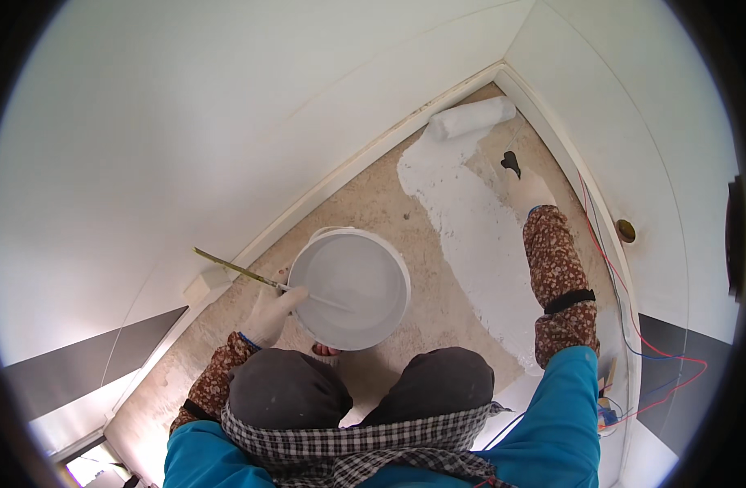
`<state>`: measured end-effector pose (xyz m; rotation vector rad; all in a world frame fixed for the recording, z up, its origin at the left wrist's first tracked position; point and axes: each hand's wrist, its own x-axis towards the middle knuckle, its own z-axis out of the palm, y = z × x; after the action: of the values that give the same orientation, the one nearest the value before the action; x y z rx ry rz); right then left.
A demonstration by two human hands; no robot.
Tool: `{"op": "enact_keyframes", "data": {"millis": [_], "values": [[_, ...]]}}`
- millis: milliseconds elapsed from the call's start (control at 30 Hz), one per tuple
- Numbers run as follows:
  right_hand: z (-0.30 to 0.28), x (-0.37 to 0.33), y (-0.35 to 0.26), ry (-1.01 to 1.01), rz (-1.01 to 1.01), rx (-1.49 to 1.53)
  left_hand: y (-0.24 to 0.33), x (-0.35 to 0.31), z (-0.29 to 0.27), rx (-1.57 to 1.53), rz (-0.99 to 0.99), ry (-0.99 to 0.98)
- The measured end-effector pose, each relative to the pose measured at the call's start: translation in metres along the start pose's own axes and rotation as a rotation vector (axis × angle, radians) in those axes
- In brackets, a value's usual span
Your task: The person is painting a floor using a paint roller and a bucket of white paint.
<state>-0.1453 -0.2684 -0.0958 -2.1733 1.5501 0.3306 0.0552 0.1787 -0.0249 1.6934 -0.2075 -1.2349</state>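
My left hand [267,317], in a pale glove, is closed around a thin stick [226,264] at the bucket's left rim. The stick's upper end is greenish, and its pale lower end dips into white paint [348,276]. The white bucket [407,285] stands on the floor before my knees. Further off on the right, my gloved right hand [531,189] grips a paint roller [473,119] by its black handle [510,163]. The roller's white sleeve lies on the floor near the corner, at the far end of a wet white strip [470,232].
Pale walls with a low white skirting [365,163] meet at the corner ahead. Red and blue wires [613,268] run along the right wall, below a round hole [626,231]. Bare, brownish floor [426,297] lies between bucket and strip. My knees [291,389] are close behind the bucket.
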Motion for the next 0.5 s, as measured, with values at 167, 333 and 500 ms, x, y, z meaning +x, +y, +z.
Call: {"op": "enact_keyframes", "data": {"millis": [167, 333, 500], "values": [[-0.001, 0.005, 0.003, 0.026, 0.023, -0.002, -0.002, 0.000, 0.001, -0.032, 0.005, 0.012], [-0.005, -0.010, 0.022, 0.011, -0.015, -0.027, -0.006, 0.004, 0.000, 0.033, -0.048, 0.013], [-0.006, -0.064, 0.085, -0.008, -0.068, -0.051, -0.012, 0.006, -0.003, 0.028, -0.067, 0.070]]}}
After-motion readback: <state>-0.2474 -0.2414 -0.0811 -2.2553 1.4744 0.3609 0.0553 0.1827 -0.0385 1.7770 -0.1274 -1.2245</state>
